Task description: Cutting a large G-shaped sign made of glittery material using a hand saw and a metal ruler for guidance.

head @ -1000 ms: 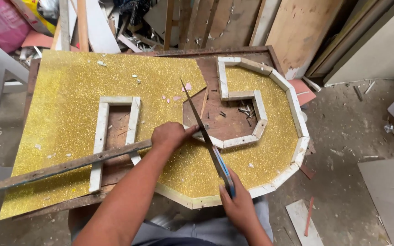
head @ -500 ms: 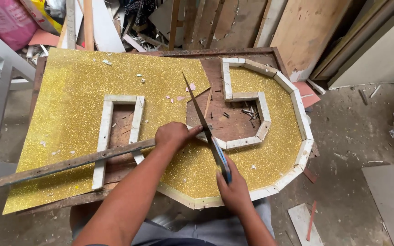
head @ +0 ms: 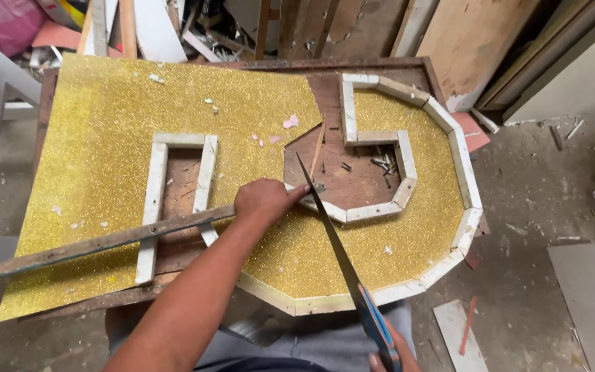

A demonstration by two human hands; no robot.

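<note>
- Gold glitter-covered flat board (head: 173, 117) lies on a dark wooden tabletop (head: 380, 65); it is edged and framed with pale white wooden strips (head: 463, 165).
- Octagonal cut-out (head: 356, 180) in the board acts as a shallow well; inside it, on bare brown wood, a small scatter of nails (head: 380, 162); a thin wooden sliver (head: 318, 148) leans across its left edge.
- Rectangular cut-out (head: 182, 182) further left, framed by white strips; bare wood shows inside; a long weathered wooden slat (head: 91, 246) crosses its lower part.
- Left hand (head: 266, 201): fingers curled in, closed over the near end of the slat and pressing it to the board; forefinger stretched out to the rim of the octagonal cut-out, right beside the blade.
- Right hand (head: 387, 355): mostly cut off at the bottom edge; wrapped tight around the blue handle of a long thin-bladed handsaw (head: 332, 241); blade runs up and left, its tip over the octagonal cut-out's left rim, close to the left forefinger.
- Pale chips and pink scraps (head: 289, 122) dot the glitter; planks and offcuts (head: 139, 27) piled behind the table.
</note>
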